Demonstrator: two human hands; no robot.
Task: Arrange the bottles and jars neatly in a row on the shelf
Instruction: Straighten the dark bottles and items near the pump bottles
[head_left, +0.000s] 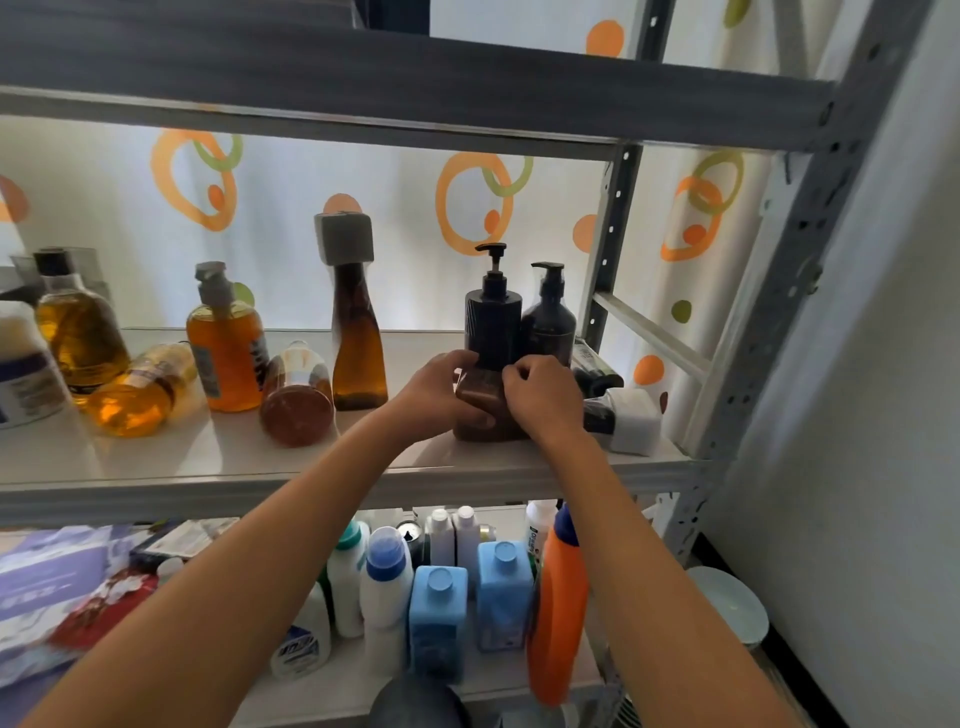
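A squat brown bottle (483, 410) stands at the right front of the white shelf (218, 457). My left hand (441, 392) grips its left side and my right hand (545, 397) holds its right side. Right behind it stand two black pump bottles (493, 317) (549, 322). A tall brown bottle with a grey square cap (356, 332) stands mid-shelf. An orange pump bottle (226, 348) and an amber bottle (78, 332) stand to the left. Two bottles lie on their sides: a yellow one (137, 389) and a brown one (297, 395).
A black bottle with a white cap (621, 418) lies at the shelf's right end beside the grey metal upright (789, 270). A white jar (23, 369) stands far left. The lower shelf holds several white, blue and orange detergent bottles (556, 608).
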